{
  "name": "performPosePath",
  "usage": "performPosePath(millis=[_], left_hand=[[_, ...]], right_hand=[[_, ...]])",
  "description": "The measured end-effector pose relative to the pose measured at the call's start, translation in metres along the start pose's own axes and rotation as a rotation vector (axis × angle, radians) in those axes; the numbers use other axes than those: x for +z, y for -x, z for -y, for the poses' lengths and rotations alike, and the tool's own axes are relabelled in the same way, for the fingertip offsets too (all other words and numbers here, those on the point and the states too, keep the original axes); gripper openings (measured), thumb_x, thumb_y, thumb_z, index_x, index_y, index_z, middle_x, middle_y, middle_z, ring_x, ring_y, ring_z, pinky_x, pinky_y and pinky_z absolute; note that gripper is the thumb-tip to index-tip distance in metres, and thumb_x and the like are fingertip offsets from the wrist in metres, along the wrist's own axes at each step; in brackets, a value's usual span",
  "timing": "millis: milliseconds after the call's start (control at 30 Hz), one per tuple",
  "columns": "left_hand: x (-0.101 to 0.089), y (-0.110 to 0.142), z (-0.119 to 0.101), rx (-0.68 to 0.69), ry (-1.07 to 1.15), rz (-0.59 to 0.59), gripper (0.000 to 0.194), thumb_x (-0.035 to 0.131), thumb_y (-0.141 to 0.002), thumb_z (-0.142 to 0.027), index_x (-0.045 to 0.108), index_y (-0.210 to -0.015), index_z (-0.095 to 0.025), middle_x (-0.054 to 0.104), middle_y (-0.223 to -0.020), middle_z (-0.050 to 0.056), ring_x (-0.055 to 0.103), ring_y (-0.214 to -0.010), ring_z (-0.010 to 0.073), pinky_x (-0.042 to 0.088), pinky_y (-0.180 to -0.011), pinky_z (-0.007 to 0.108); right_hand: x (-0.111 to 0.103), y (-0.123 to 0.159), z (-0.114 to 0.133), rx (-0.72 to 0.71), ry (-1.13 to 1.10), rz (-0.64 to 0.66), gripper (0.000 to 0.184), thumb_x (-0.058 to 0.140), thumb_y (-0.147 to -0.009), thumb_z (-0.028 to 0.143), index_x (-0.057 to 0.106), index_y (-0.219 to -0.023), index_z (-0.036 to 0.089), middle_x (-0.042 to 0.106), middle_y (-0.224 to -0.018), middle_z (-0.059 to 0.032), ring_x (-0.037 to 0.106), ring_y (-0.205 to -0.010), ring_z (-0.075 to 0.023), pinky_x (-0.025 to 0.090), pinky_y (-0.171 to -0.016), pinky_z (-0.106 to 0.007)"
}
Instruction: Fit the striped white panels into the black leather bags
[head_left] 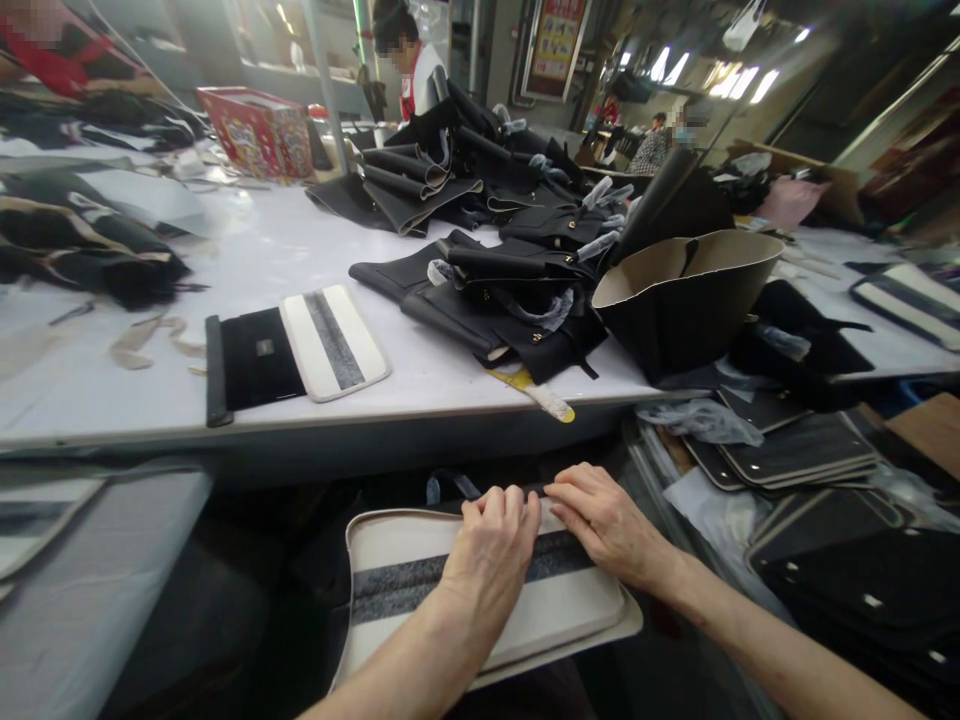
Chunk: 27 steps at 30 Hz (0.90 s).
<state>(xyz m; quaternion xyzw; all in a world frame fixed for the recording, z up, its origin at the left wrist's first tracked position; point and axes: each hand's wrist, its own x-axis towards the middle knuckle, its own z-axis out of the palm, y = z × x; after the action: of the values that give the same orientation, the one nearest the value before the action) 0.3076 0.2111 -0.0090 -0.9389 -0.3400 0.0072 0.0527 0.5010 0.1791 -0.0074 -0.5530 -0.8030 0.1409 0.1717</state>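
A cream bag panel [405,540] with a dark grey stripe lies tilted across my lap, with more cream material showing beneath its lower right edge. My left hand [491,550] is closed over the panel's top edge near the middle, its fingertips hidden behind the edge. Just to the right, my right hand [600,520] pinches the same edge with thumb and fingers. The two hands almost touch. Black material with a plastic-wrapped strap [454,485] shows behind the panel.
A white table [247,240] stands ahead, bearing a striped cream panel [334,340] on a black piece [262,355], a heap of black bags [517,270] and a red patterned box [259,135]. Black panels [802,450] are stacked at right. A person [409,65] is behind the table.
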Motion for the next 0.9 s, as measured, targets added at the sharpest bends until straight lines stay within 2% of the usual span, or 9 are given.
performPosePath(millis=[233, 367, 433, 500, 567, 633, 700, 800, 900], left_hand=[[0.002, 0.004, 0.002, 0.014, 0.038, 0.006, 0.034, 0.037, -0.097, -0.016, 0.055, -0.125, -0.02, 0.056, -0.091, 0.007, 0.06, -0.08, 0.0254, 0.055, -0.06, 0.04], [-0.001, 0.005, 0.0, -0.009, 0.049, -0.007, 0.033, 0.037, -0.096, -0.015, 0.056, -0.123, -0.017, 0.056, -0.092, 0.009, 0.059, -0.08, 0.0257, 0.054, -0.062, 0.04], [-0.003, 0.007, -0.001, -0.026, 0.062, -0.014, 0.033, 0.04, -0.095, -0.015, 0.055, -0.124, -0.016, 0.057, -0.093, 0.009, 0.058, -0.082, 0.0259, 0.054, -0.065, 0.041], [-0.004, 0.009, 0.001, -0.028, 0.106, -0.003, 0.029, 0.044, -0.093, -0.016, 0.057, -0.12, -0.015, 0.058, -0.096, 0.01, 0.058, -0.085, 0.0261, 0.053, -0.067, 0.041], [-0.006, 0.012, 0.008, -0.009, 0.19, 0.008, 0.021, 0.048, -0.092, -0.016, 0.061, -0.109, -0.015, 0.059, -0.101, 0.011, 0.057, -0.089, 0.0266, 0.052, -0.069, 0.039], [-0.009, 0.017, 0.022, 0.02, 0.309, 0.002, 0.017, 0.049, -0.09, -0.014, 0.063, -0.099, -0.017, 0.061, -0.106, 0.011, 0.057, -0.093, 0.0258, 0.052, -0.071, 0.037], [-0.011, 0.024, 0.043, 0.003, 0.429, -0.031, 0.022, 0.051, -0.085, -0.011, 0.064, -0.101, -0.019, 0.063, -0.108, 0.008, 0.058, -0.093, 0.0235, 0.051, -0.074, 0.035], [-0.012, 0.04, 0.081, -0.169, 0.563, -0.076, 0.033, 0.052, -0.078, -0.009, 0.065, -0.105, -0.023, 0.066, -0.103, 0.003, 0.058, -0.094, 0.0221, 0.048, -0.082, 0.036], [-0.008, 0.055, 0.117, -0.366, 0.782, 0.014, 0.028, 0.055, -0.071, -0.012, 0.069, -0.092, -0.025, 0.068, -0.097, 0.001, 0.06, -0.094, 0.0219, 0.046, -0.082, 0.033]], right_hand=[[-0.005, -0.007, -0.002, -0.013, -0.035, 0.071, 0.03, 0.04, -0.101, 0.023, 0.065, -0.085, 0.015, 0.063, -0.094, -0.0095, 0.055, -0.09, -0.0211, 0.043, -0.083, -0.037], [-0.008, -0.052, -0.005, 0.215, -0.229, 0.139, 0.048, 0.045, -0.099, 0.045, 0.062, -0.063, 0.016, 0.062, -0.069, -0.0045, 0.057, -0.067, -0.016, 0.043, -0.065, -0.029], [0.004, -0.078, -0.004, 0.3, -0.258, 0.136, 0.059, 0.033, -0.101, 0.053, 0.065, -0.069, 0.016, 0.065, -0.068, -0.0052, 0.059, -0.064, -0.0158, 0.043, -0.062, -0.027], [0.022, -0.096, 0.001, 0.306, -0.23, 0.158, 0.067, 0.022, -0.102, 0.055, 0.068, -0.073, 0.015, 0.067, -0.069, -0.0066, 0.062, -0.065, -0.0171, 0.044, -0.061, -0.028], [0.038, -0.102, 0.009, 0.291, -0.179, 0.208, 0.067, 0.024, -0.1, 0.058, 0.067, -0.069, 0.017, 0.068, -0.068, -0.0065, 0.062, -0.065, -0.0185, 0.043, -0.061, -0.029], [0.047, -0.1, 0.015, 0.26, -0.123, 0.257, 0.064, 0.027, -0.1, 0.059, 0.068, -0.069, 0.019, 0.07, -0.073, -0.0063, 0.064, -0.07, -0.0199, 0.043, -0.065, -0.03], [0.049, -0.096, 0.018, 0.221, -0.078, 0.296, 0.061, 0.025, -0.101, 0.057, 0.07, -0.078, 0.021, 0.073, -0.085, -0.0065, 0.065, -0.082, -0.0215, 0.045, -0.073, -0.031], [0.049, -0.095, 0.016, 0.169, -0.038, 0.359, 0.059, 0.022, -0.102, 0.054, 0.072, -0.098, 0.024, 0.073, -0.103, -0.0062, 0.064, -0.097, -0.0241, 0.046, -0.086, -0.037], [0.051, -0.098, 0.01, 0.128, -0.028, 0.42, 0.058, 0.019, -0.102, 0.052, 0.069, -0.116, 0.025, 0.07, -0.117, -0.0063, 0.063, -0.103, -0.0266, 0.046, -0.092, -0.044]])
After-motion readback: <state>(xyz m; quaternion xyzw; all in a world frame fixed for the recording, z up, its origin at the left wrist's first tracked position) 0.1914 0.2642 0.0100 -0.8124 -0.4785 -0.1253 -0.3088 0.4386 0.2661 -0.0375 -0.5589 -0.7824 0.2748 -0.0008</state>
